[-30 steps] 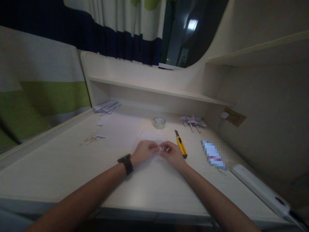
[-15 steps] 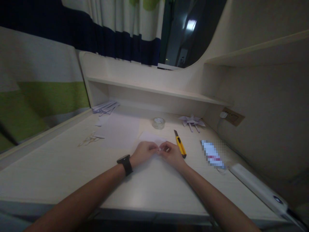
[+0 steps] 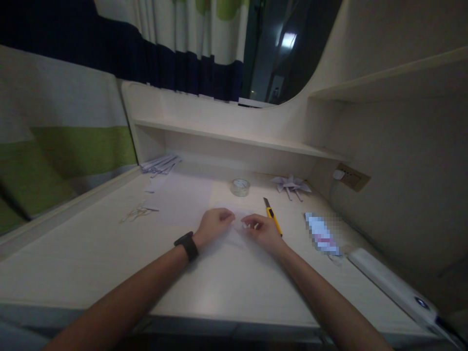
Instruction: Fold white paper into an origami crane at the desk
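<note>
A thin white sheet of paper (image 3: 238,239) lies on the desk under and between my hands. My left hand (image 3: 214,226), with a dark watch (image 3: 187,245) on its wrist, has thumb and forefinger drawn together over the paper's left part; what is in them, if anything, is hidden. Over the right part, my right hand (image 3: 263,234) pinches a small white piece (image 3: 245,225), too blurred to name exactly. A narrow gap parts the two hands. Just right of my right hand rests a yellow box cutter (image 3: 271,213), its blade out.
Behind my hands stands a clear tape roll (image 3: 240,187); paper pinwheels (image 3: 290,185) lie to its right. Flat paper (image 3: 183,197), rubber bands (image 3: 137,212) and paper sticks (image 3: 159,164) are at left. A pixelated packet (image 3: 321,234) and white lamp-like bar (image 3: 391,287) lie right.
My hands were together at the fingertips; now they are apart, the left having moved left and slightly away from me. The paper between them shows more openly.
</note>
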`<state>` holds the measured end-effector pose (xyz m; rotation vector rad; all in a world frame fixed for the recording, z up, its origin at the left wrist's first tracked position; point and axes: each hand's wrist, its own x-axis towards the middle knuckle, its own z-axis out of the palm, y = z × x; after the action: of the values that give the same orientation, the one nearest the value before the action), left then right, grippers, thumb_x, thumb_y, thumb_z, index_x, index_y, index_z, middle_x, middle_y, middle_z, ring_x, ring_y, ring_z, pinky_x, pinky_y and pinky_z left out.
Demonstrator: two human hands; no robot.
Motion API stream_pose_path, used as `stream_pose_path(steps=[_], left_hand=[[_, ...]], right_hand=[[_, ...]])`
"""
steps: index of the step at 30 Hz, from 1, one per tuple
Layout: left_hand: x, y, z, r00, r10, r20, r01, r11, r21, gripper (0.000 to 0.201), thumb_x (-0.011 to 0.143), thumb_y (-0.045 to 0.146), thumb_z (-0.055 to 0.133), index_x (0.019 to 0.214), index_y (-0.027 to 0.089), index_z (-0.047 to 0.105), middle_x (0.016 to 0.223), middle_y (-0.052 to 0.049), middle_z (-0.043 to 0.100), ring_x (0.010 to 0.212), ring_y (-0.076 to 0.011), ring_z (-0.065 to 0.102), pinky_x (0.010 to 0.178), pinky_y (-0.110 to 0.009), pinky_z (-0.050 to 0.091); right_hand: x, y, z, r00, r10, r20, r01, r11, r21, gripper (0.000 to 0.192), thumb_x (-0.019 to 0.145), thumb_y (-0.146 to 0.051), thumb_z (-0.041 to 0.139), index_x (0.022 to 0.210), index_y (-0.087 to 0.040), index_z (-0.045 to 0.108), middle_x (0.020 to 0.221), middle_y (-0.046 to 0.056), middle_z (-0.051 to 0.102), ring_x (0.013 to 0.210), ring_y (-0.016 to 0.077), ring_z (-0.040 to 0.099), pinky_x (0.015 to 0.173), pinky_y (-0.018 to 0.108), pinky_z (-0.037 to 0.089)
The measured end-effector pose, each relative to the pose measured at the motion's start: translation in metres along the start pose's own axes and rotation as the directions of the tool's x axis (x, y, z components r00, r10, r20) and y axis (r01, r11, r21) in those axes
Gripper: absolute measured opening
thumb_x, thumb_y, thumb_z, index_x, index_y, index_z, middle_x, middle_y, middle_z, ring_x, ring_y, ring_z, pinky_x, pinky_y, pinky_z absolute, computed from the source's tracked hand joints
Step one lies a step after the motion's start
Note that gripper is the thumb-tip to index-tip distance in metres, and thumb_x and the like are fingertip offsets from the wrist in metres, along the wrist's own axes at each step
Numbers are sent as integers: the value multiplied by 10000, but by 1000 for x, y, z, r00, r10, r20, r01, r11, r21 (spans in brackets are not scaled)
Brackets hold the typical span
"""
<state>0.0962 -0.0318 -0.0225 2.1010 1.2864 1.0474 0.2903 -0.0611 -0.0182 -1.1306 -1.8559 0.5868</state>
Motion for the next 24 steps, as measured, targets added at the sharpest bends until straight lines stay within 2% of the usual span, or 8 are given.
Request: stream_pose_path(steps=[5, 10, 14, 18, 21, 24], left_hand=[[-1, -7, -1, 999, 40, 4, -40, 993, 114, 209, 807, 273, 526, 840, 183, 712, 846, -47, 723, 780, -183, 648, 687, -262, 442], [-9, -4, 3, 993, 93, 74, -107, 971, 212, 208, 800, 251, 541, 921, 198, 701, 906, -48, 719, 834, -188, 646, 741, -270, 447], [-10, -4, 4, 984, 138, 114, -166, 942, 293, 252, 787, 226, 557, 1002, 183, 682, 966, -65, 705, 887, -203, 634, 800, -295, 447], [11, -4, -1, 986, 148, 81, -167, 920, 354, 305, 777, 172, 547, 1063, 172, 655, 1039, -70, 682, 967, -210, 606, 886, -313, 430], [40, 1, -6, 948, 229, 223, -304, 859, 412, 443, 723, 154, 593, 1166, 162, 595, 1211, -81, 608, 1118, -220, 534, 980, -320, 372], [66, 8, -4, 920, 162, 356, -335, 795, 505, 565, 690, 222, 632, 1246, 188, 537, 1240, -98, 589, 1127, -266, 532, 937, -377, 406]], right_hand=[[-2, -1, 1, 994, -11, 104, 13, 1000, -20, 151, 667, -264, 736, 798, -188, 733, 710, 20, 673, 581, 111, 526, 540, 216, 393], [-3, -4, 2, 991, -34, 130, 42, 998, -56, 108, 691, -251, 725, 778, -188, 733, 660, 4, 660, 556, 104, 531, 534, 203, 396], [-2, 0, 4, 986, -72, 148, 90, 989, -116, 102, 678, -155, 707, 767, -197, 732, 697, 6, 679, 581, 110, 563, 562, 199, 418], [-2, 6, 5, 978, -99, 181, 131, 976, -173, 202, 658, -54, 648, 762, -207, 729, 730, 1, 696, 629, 121, 604, 612, 205, 442], [-2, 9, 4, 962, -132, 241, 180, 965, -189, 236, 659, -27, 614, 757, -209, 728, 740, 2, 702, 671, 129, 624, 658, 213, 454], [-1, 10, 3, 951, -160, 265, 211, 961, -178, 222, 656, -35, 633, 752, -211, 727, 753, 5, 702, 707, 135, 630, 676, 213, 457]])
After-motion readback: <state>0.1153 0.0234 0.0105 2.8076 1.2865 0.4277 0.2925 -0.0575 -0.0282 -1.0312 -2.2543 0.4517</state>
